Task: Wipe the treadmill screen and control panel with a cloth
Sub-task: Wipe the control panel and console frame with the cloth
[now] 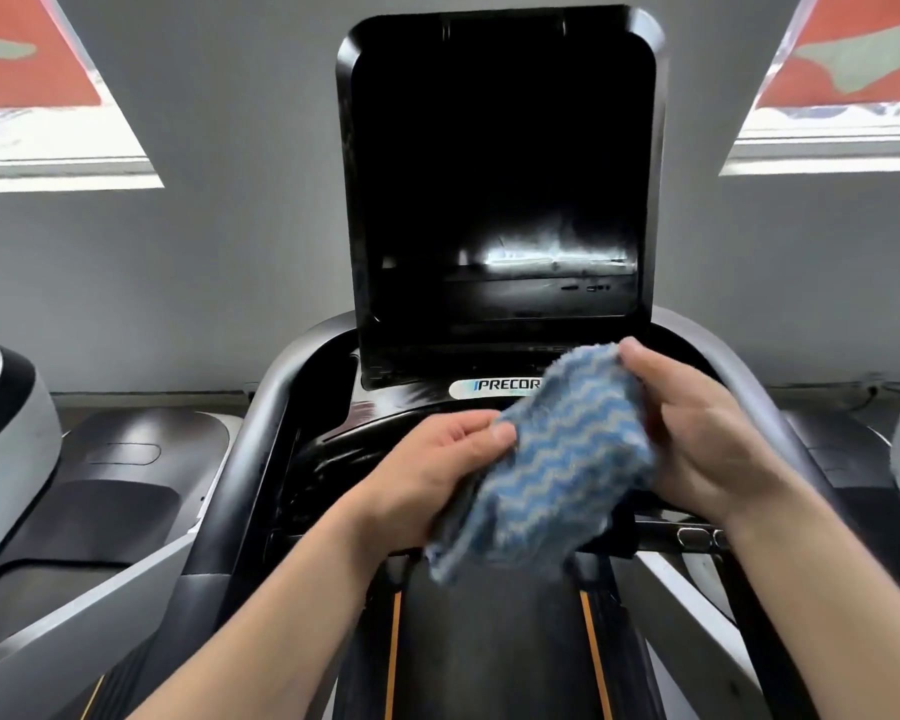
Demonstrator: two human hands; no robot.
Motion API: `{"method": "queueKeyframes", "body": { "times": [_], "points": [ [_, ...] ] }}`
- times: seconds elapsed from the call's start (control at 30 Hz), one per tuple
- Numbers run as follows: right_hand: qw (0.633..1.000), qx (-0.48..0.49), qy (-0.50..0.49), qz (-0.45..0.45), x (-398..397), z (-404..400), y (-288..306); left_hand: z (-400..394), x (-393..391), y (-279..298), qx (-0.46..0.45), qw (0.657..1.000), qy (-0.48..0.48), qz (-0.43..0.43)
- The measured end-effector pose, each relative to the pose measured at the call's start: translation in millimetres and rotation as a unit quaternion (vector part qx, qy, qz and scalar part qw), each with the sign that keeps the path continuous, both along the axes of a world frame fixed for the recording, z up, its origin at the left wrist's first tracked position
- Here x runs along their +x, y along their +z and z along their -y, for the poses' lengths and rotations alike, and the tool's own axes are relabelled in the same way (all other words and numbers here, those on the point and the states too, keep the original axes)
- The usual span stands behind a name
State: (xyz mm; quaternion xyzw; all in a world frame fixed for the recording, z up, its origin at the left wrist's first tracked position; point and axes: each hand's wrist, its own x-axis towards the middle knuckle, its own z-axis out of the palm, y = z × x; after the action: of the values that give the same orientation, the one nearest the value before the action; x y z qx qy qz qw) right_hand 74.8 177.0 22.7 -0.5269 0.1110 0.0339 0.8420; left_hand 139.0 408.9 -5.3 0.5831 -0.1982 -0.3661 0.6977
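Below the dark treadmill screen (500, 174), both hands grasp a blue zigzag cloth (552, 459): left hand (432, 475) pinching its near edge, right hand (697, 433) gripping its top, above the control panel (385, 407).

Both arms reach forward, toward twelve o'clock. The left hand (427, 470) and right hand (697, 439) (thumbs on top) pinch the cloth (557, 459) between them.

I see cloth (552, 459): fuzzy woven terry, matt | screen (500, 168) above cloth: glossy black glass, smeared | control panel (385, 407) beside cloth: shiny black plastic
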Motion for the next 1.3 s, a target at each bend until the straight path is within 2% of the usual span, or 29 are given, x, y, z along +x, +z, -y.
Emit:
{"method": "queueKeyframes", "body": {
  "times": [0.07,0.13,0.23,0.3,0.37,0.43,0.53,0.6,0.63,0.8,0.87,0.9,0.93,1.0,1.07,1.13,1.17,1.23,1.3],
  "points": [
    [0.987,0.094,0.131,-0.010,-8.1,-4.8,-21.5,9.4,9.1,6.3,-0.013,0.997,0.028,-0.071],
    [0.977,0.108,0.179,-0.035,-18.0,-14.9,-46.5,12.7,20.5,4.6,-0.033,0.986,0.027,-0.161],
    [0.994,0.058,0.087,-0.043,-13.4,-18.5,-58.9,-2.6,27.7,-17.3,-0.115,0.950,0.044,-0.287],
    [0.997,0.039,0.047,-0.045,-7.7,-18.0,-52.9,-15.4,16.5,-44.2,-0.174,0.922,-0.002,-0.346],
    [0.998,0.010,0.044,-0.050,-4.0,-14.0,-50.1,-24.6,0.4,-63.3,-0.134,0.935,0.003,-0.329],
    [0.997,-0.024,0.051,-0.057,-5.4,-6.4,-47.7,-31.9,-2.9,-71.7,-0.088,0.945,0.066,-0.308],
    [0.994,-0.060,0.069,-0.053,-10.6,5.9,-50.4,-44.5,6.1,-80.0,-0.123,0.924,0.171,-0.320],
    [0.993,-0.076,0.077,-0.053,-13.9,5.2,-54.9,-43.7,3.0,-80.5,-0.132,0.917,0.159,-0.341],
    [0.991,-0.089,0.083,-0.059,-15.3,3.5,-58.2,-42.8,-1.2,-83.6,-0.119,0.925,0.141,-0.333],
    [0.979,-0.163,0.066,-0.107,-26.8,7.1,-79.1,-50.2,-17.3,-85.8,0.022,0.968,0.141,-0.204],
    [0.966,-0.227,0.051,-0.113,-32.6,14.2,-90.8,-56.3,-14.1,-87.4,0.113,0.979,0.150,-0.078],
    [0.956,-0.266,0.053,-0.115,-35.9,16.6,-95.8,-58.2,-13.1,-88.0,0.189,0.973,0.133,0.022],
    [0.945,-0.299,0.058,-0.116,-39.4,18.2,-100.2,-60.0,-13.0,-89.1,0.260,0.952,0.112,0.116],
    [0.933,-0.335,0.042,-0.126,-46.3,17.3,-110.4,-62.4,-17.1,-92.2,0.343,0.906,0.104,0.227],
    [0.932,-0.336,0.035,-0.133,-56.1,12.5,-113.8,-63.5,-24.2,-91.0,0.360,0.885,0.131,0.266],
    [0.925,-0.349,0.080,-0.126,-65.2,6.2,-114.1,-64.8,-29.5,-92.9,0.373,0.868,0.131,0.299],
    [0.909,-0.383,0.111,-0.125,-69.2,2.6,-114.6,-66.8,-31.5,-94.8,0.379,0.864,0.120,0.310],
    [0.845,-0.498,0.153,-0.117,-73.9,-5.3,-117.1,-72.2,-32.7,-99.2,0.392,0.855,0.101,0.324],
    [0.811,-0.557,0.143,-0.107,-75.2,-11.7,-120.9,-78.4,-30.2,-100.5,0.410,0.843,0.094,0.336]
  ]
}}
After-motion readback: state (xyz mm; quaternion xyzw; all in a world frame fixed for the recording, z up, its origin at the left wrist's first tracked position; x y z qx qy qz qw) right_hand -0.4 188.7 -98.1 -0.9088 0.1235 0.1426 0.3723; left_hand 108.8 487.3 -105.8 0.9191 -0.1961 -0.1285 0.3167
